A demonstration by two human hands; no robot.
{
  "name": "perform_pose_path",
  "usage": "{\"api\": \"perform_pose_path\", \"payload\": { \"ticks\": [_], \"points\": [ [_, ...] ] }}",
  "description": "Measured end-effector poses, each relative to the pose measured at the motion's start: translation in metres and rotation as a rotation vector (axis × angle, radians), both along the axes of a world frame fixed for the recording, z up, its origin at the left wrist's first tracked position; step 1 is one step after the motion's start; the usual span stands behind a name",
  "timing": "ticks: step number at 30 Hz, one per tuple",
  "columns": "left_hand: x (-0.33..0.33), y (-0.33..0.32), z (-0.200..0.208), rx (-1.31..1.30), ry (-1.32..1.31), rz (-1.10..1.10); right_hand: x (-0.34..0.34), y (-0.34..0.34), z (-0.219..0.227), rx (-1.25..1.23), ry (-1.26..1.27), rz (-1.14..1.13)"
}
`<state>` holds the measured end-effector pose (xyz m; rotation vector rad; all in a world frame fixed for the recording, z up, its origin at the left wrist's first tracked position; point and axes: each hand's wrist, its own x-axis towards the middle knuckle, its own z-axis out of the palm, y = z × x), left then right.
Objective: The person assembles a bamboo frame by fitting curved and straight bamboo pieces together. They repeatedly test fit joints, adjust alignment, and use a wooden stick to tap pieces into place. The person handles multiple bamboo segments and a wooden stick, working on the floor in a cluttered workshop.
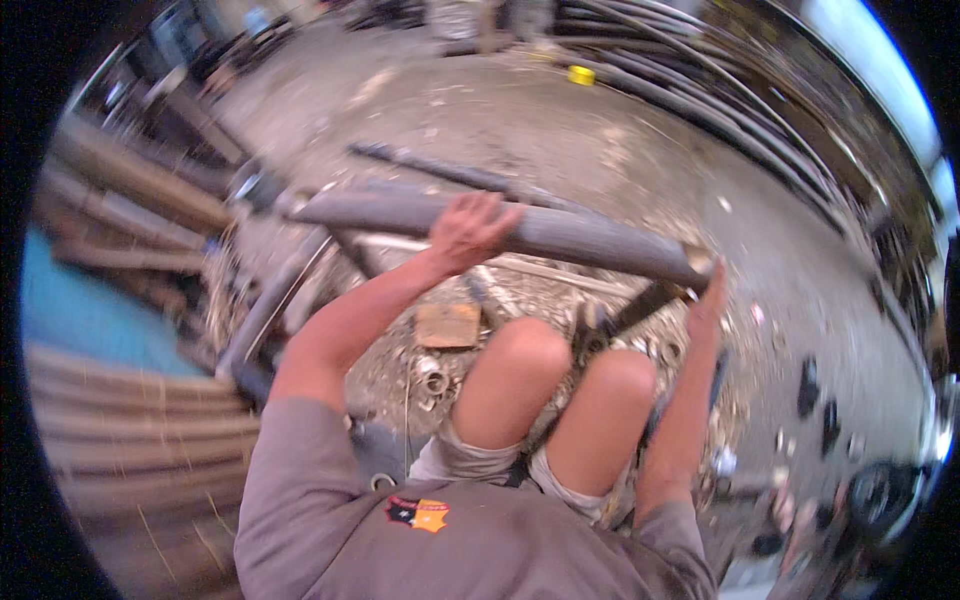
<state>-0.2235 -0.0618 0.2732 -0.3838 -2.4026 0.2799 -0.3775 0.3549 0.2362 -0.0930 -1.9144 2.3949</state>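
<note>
A thick grey-brown bamboo pole (590,235) lies crosswise in front of my knees, its pale, hollow end on the right. My left hand (472,232) grips it from above near the middle, fingers curled over the top. At the hollow end, my right hand (707,292) presses its palm side against the rim with the fingers stretched out. A darker, thinner pole (440,167) sits just beyond. Below the bamboo are dark supports (640,308), though I cannot make out how it rests on them.
Shavings cover the ground around my feet, with a wooden block (447,326) and a cut ring (434,383) among them. Split strips (140,420) are stacked at left. Long poles (690,100) line the far right, near a small yellow object (580,75). Dark sandals (830,425) lie at right.
</note>
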Motion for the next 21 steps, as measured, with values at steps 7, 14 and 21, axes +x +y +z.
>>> {"api": "perform_pose_path", "payload": {
  "ticks": [7,14,21],
  "points": [
    [-0.001,-0.007,-0.015,-0.010,0.072,0.053,-0.033,-0.009,-0.011,-0.045,-0.127,-0.002],
    [0.028,-0.057,-0.035,0.532,0.412,0.240,-0.030,0.010,-0.035,-0.137,-0.024,-0.044],
    [0.104,-0.230,-0.091,1.678,0.892,0.684,-0.031,0.015,-0.046,-0.043,0.073,0.012]
  ]
}}
